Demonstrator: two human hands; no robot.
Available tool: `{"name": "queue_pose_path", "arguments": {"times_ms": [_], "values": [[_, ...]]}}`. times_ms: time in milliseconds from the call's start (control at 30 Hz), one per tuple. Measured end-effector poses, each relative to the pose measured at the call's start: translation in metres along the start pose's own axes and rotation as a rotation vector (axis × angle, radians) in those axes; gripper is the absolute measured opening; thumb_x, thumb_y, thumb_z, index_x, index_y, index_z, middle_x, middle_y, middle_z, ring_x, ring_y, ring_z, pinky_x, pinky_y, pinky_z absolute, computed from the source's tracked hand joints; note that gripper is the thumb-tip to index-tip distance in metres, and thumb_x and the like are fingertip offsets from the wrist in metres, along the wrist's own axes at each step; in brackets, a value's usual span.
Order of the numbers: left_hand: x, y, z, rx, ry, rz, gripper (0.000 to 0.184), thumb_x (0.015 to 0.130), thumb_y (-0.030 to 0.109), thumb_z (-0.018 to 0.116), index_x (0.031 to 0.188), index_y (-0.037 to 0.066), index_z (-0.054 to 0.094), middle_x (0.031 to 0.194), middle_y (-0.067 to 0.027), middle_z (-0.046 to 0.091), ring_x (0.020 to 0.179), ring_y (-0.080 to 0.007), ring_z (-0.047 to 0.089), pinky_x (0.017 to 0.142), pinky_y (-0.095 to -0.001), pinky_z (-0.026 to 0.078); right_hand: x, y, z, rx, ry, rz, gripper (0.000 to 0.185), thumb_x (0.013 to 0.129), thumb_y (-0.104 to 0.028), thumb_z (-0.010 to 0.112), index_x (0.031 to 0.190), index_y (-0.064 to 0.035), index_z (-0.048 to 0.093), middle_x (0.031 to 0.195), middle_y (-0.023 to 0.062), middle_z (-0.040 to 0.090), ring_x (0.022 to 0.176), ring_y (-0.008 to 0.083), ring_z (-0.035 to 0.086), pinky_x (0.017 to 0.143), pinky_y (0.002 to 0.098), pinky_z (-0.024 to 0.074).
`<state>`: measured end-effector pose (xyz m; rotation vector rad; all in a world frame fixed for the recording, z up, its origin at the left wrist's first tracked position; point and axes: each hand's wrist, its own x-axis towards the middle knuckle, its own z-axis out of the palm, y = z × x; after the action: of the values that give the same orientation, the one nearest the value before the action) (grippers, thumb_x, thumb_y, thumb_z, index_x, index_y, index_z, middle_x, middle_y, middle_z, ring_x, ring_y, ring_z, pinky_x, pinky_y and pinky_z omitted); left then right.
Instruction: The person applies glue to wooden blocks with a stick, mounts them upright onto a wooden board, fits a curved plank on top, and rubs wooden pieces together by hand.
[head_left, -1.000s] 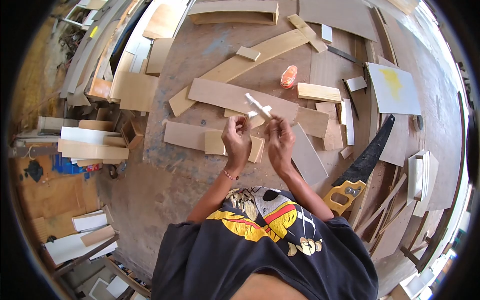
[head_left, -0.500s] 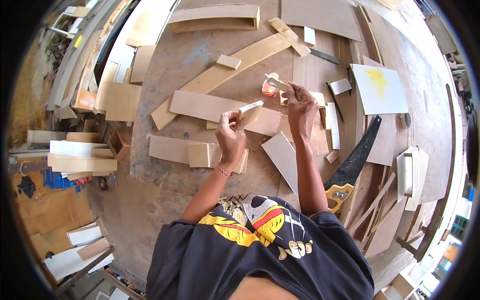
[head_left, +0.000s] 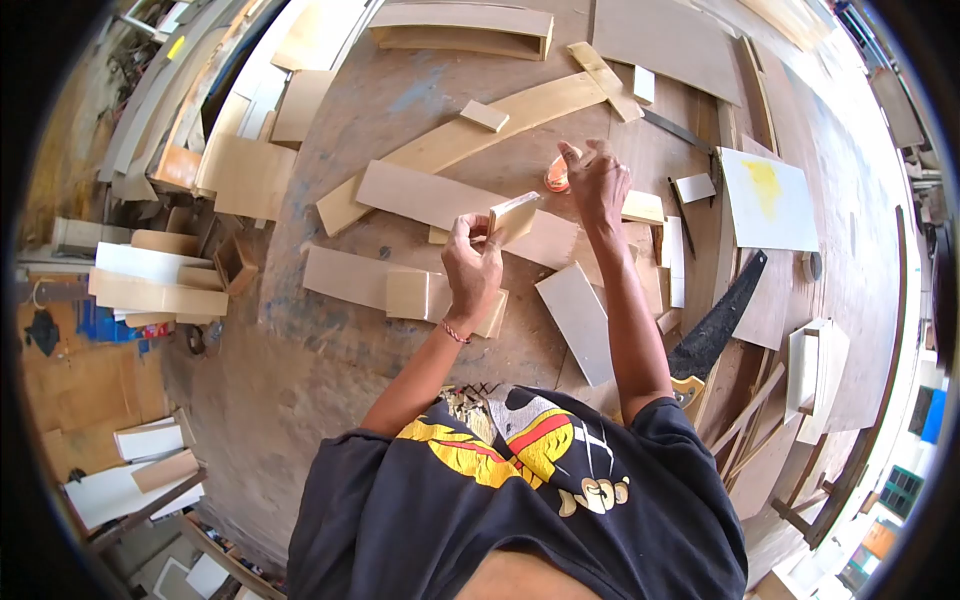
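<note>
Grips a small wood block [head_left: 516, 220] with a white edge between the thumb and fingers of the left hand [head_left: 472, 265], over the middle of the tabletop [head_left: 300, 215]. Bends the fingers of the right hand [head_left: 602, 190] close by the orange container [head_left: 557, 176]; cannot tell whether gripping anything. Farther out, shows a flat plank [head_left: 345, 278] near the tabletop's near-left corner and a handsaw [head_left: 718, 325] beside the right forearm [head_left: 635, 320].
</note>
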<state>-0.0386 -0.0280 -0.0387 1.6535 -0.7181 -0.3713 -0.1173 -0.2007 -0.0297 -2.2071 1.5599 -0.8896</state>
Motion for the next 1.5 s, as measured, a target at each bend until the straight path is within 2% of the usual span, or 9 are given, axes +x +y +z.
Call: {"name": "queue_pose_path", "arguments": {"times_ms": [133,433,500,567,667,1033,1167,1267,1500], "values": [[-0.002,-0.001,-0.022,-0.003,0.032,-0.084,0.019,0.081,0.004,0.068,0.093,-0.004,0.056,0.083,-0.0111,0.063,0.072,-0.0158,0.061,0.067,-0.0279,0.050,-0.014,-0.017,-0.024,-0.055,-0.039,0.124,0.061,0.079,-0.056,0.063,0.113,-0.0053,0.061,0.070,0.0172,0.067,0.070,0.0347,0.066,0.065,0.0400,0.0493],[-0.023,-0.022,-0.102,-0.308,0.147,-0.319,0.020,0.083,0.002,0.065,0.099,-0.006,0.054,0.090,-0.0082,0.061,0.078,-0.0102,0.057,0.071,-0.0233,0.048,-0.149,-0.025,-0.040,0.401,-0.226,-0.008,0.027,0.075,-0.018,0.075,0.096,-0.0033,0.067,0.070,0.0087,0.063,0.061,0.0198,0.059,0.059,0.0332,0.0473],[-0.029,-0.027,-0.112,-0.347,0.198,-0.283,0.020,0.083,0.002,0.064,0.099,-0.006,0.054,0.090,-0.0081,0.061,0.078,-0.0107,0.057,0.070,-0.0230,0.047,-0.177,-0.017,-0.029,0.346,-0.414,-0.039,0.044,0.069,-0.021,0.079,0.106,-0.0034,0.062,0.088,0.0123,0.064,0.078,0.0241,0.061,0.070,0.0337,0.0486],[-0.037,-0.036,-0.120,-0.401,0.241,-0.319,0.019,0.084,0.002,0.064,0.098,-0.006,0.055,0.090,-0.0081,0.061,0.078,-0.0109,0.057,0.070,-0.0226,0.047,-0.200,-0.011,-0.015,0.157,-0.438,-0.395,0.071,0.061,-0.023,0.083,0.122,-0.0052,0.051,0.115,0.0136,0.057,0.103,0.0300,0.054,0.085,0.0391,0.0448],[-0.048,-0.051,-0.135,-0.392,0.215,-0.314,0.022,0.085,0.006,0.065,0.102,-0.004,0.056,0.094,-0.0070,0.061,0.079,-0.0101,0.059,0.066,-0.0220,0.050,-0.209,-0.031,-0.025,-0.003,-0.662,-0.298,0.091,0.056,-0.022,0.085,0.134,-0.0076,0.040,0.132,0.0131,0.045,0.123,0.0333,0.040,0.099,0.0455,0.0362],[-0.053,-0.054,-0.162,-0.447,0.160,-0.370,0.022,0.085,0.005,0.064,0.103,-0.004,0.055,0.094,-0.0071,0.062,0.079,-0.0105,0.060,0.064,-0.0227,0.052,-0.220,-0.028,-0.012,0.099,-0.528,-0.283,0.084,0.060,-0.016,0.083,0.132,-0.0062,0.041,0.124,0.0163,0.047,0.119,0.0333,0.043,0.097,0.0453,0.0373],[-0.042,-0.058,-0.180,-0.476,0.104,-0.389,0.022,0.084,0.002,0.065,0.101,-0.007,0.055,0.092,-0.0089,0.061,0.079,-0.0113,0.058,0.067,-0.0235,0.051,-0.205,-0.029,-0.022,0.768,-0.548,-0.009,0.080,0.068,-0.005,0.078,0.135,0.0007,0.035,0.125,0.0180,0.050,0.108,0.0253,0.056,0.092,0.0352,0.0503],[-0.034,-0.060,-0.192,-0.471,0.074,-0.377,0.021,0.084,0.003,0.064,0.101,-0.006,0.055,0.092,-0.0086,0.061,0.078,-0.0114,0.059,0.066,-0.0245,0.052,-0.194,-0.032,-0.029,0.984,-0.455,0.208,0.085,0.071,-0.008,0.080,0.138,0.0027,0.030,0.124,0.0202,0.051,0.112,0.0258,0.055,0.095,0.0354,0.0483],[-0.022,-0.059,-0.210,-0.387,-0.050,-0.397,0.020,0.084,0.005,0.065,0.100,-0.004,0.056,0.090,-0.0072,0.062,0.076,-0.0092,0.058,0.062,-0.0220,0.049,-0.211,-0.060,-0.035,0.424,-0.447,-0.020,0.087,0.063,-0.008,0.084,0.135,0.0010,0.035,0.129,0.0199,0.050,0.117,0.0278,0.053,0.096,0.0352,0.0492]]}}
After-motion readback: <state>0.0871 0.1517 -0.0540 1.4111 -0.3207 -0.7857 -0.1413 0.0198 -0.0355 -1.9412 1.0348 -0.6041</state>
